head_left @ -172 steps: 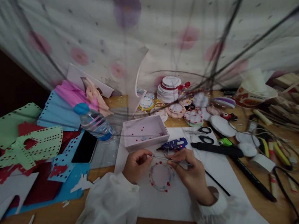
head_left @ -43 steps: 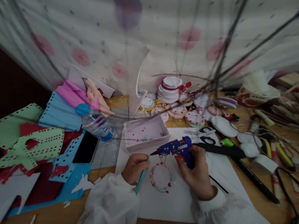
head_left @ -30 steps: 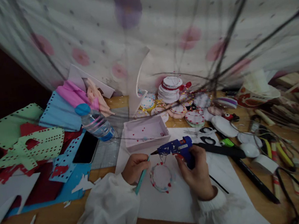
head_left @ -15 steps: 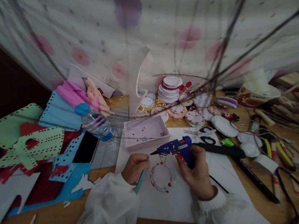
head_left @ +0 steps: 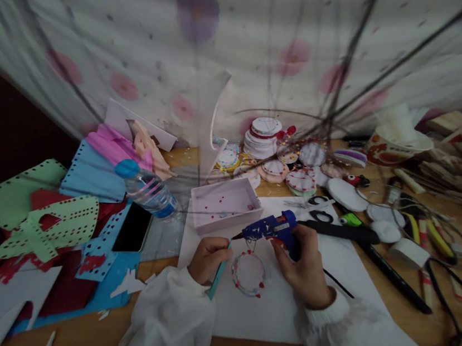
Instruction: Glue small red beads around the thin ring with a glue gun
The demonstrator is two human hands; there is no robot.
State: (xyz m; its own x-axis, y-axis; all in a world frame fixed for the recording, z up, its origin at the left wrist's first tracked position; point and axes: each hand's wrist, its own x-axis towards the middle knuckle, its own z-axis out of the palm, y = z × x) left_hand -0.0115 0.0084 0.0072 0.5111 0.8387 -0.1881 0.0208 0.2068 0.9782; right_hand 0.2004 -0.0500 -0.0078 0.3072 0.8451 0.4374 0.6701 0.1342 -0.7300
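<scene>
My left hand point(head_left: 208, 260) pinches a narrow teal strip point(head_left: 217, 281), which slants down toward my sleeve. Wrapped round the handle of a blue hot glue gun point(head_left: 270, 226) is my right hand point(head_left: 304, 268). The gun points left, and its dark nozzle meets or nearly meets the strip's upper end by my left fingertips. Below the gun, a round piece edged with red and pale blue beads point(head_left: 248, 274) lies on a white paper sheet point(head_left: 253, 322). Just behind the gun stands an open pale pink box point(head_left: 228, 222) with a few small red bits inside.
Scissors point(head_left: 322, 209), black tools point(head_left: 389, 277) and cords crowd the right side. Decorated discs point(head_left: 266, 138) are stacked at the back. A water bottle point(head_left: 149, 191), a phone point(head_left: 132, 228) and coloured sheets point(head_left: 48, 229) lie left. Wooden sticks point(head_left: 461, 167) fill the far right.
</scene>
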